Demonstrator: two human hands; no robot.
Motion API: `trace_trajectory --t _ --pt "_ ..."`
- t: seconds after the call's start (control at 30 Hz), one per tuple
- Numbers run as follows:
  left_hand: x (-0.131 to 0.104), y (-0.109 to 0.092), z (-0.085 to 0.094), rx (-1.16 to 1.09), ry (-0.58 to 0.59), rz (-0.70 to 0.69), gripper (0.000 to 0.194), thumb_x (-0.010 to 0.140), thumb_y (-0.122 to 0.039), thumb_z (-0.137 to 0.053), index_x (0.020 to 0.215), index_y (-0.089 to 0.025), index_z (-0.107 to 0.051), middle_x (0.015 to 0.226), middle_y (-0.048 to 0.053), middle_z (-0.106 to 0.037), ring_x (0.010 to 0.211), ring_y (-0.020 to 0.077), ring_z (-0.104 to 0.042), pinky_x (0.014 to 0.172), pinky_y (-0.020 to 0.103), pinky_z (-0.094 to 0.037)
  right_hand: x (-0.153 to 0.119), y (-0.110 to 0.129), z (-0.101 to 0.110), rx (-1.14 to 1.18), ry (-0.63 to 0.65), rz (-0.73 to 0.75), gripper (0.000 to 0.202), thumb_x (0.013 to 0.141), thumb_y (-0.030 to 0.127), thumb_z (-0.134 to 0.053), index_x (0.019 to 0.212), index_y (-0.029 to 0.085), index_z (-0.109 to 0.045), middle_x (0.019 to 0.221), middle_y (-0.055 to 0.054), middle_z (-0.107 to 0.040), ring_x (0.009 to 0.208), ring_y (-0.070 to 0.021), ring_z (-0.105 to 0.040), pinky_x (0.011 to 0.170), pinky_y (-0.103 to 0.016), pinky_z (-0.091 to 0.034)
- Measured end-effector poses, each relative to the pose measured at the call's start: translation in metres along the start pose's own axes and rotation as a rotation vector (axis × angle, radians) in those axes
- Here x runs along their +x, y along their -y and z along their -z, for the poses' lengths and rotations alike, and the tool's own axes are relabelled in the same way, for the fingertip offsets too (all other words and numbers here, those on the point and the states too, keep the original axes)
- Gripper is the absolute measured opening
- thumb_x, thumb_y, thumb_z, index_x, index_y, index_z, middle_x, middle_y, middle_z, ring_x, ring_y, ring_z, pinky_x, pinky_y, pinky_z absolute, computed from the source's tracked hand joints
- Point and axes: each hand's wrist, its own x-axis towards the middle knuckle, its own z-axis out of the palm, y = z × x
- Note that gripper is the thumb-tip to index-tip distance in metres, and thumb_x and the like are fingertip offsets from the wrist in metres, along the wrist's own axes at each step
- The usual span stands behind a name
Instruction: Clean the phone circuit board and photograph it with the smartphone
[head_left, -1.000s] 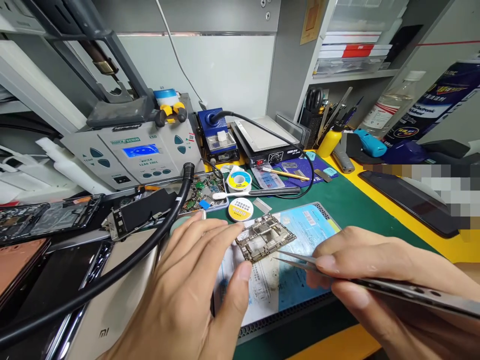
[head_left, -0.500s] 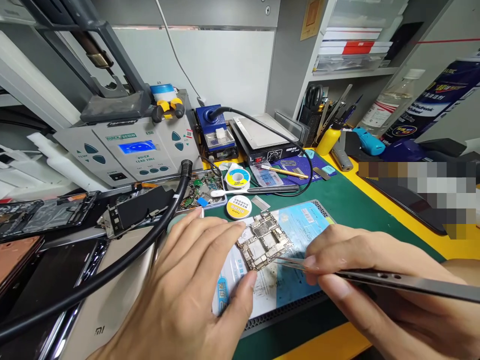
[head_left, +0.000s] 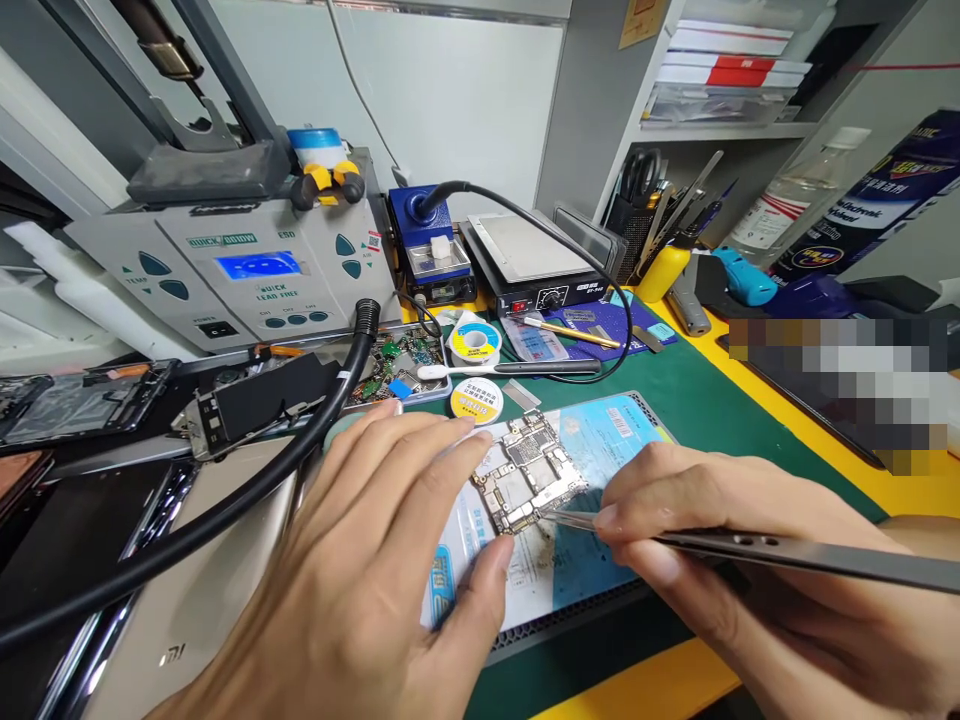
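A phone circuit board (head_left: 530,470) lies flat on a blue and white printed sheet (head_left: 600,560) over a grey mat. My left hand (head_left: 375,560) holds the board at its left side, fingertips by the upper corner and thumb at the lower one. In my right hand (head_left: 720,530) is a pair of metal tweezers (head_left: 810,560), pinched between thumb and fingers. Their tips reach the board's lower edge. Whether anything sits between the tips is too small to tell.
A hot air station (head_left: 262,270) stands at the back left, its black hose (head_left: 247,500) curving across the phones. Behind the board are a solder spool (head_left: 475,345), a round tin (head_left: 478,401), a brush (head_left: 517,369) and a heating plate (head_left: 532,260). A dark phone (head_left: 802,400) lies right.
The camera view has shifted slightly. The tweezers' tips stay at the board's lower edge, and my left hand keeps its place at the board's left side.
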Motion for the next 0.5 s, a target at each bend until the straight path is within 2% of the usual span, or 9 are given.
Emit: trace_trajectory --t 0.1,0.27,0.5 --pt "-0.0005 -0.0003 0.0009 0.004 -0.006 0.007 0.038 0.094 -0.017 -0.065 0.132 -0.010 -0.062 0.126 0.012 -0.070 0.125 0.0231 -0.060 0.124 0.053 -0.040 -0.0033 -0.0008 -0.0004 0.005 -0.017 -0.078 0.029 0.093 -0.003 -0.058 0.114 0.015 -0.066 0.093 -0.006 -0.076 0.087 -0.0148 -0.074 0.080 -0.023 -0.063" --pt "-0.0015 -0.0014 0.0020 -0.012 -0.016 0.009 0.039 0.092 -0.017 -0.068 0.130 -0.011 -0.063 0.125 0.011 -0.071 0.125 0.0233 -0.062 0.125 0.053 -0.041 -0.0060 0.0041 -0.0034 0.010 -0.050 -0.114 0.028 0.095 -0.001 -0.059 0.115 0.017 -0.067 0.096 -0.005 -0.077 0.088 -0.0143 -0.075 0.084 -0.023 -0.062" --pt "0.0006 -0.0007 0.0012 -0.016 -0.033 -0.019 0.041 0.090 -0.014 -0.071 0.130 -0.013 -0.061 0.126 0.012 -0.071 0.125 0.0235 -0.062 0.124 0.053 -0.043 -0.0021 0.0017 0.0025 -0.006 0.024 -0.051 0.025 0.093 0.000 -0.061 0.111 0.017 -0.066 0.090 -0.004 -0.077 0.079 -0.0147 -0.075 0.071 -0.022 -0.062"
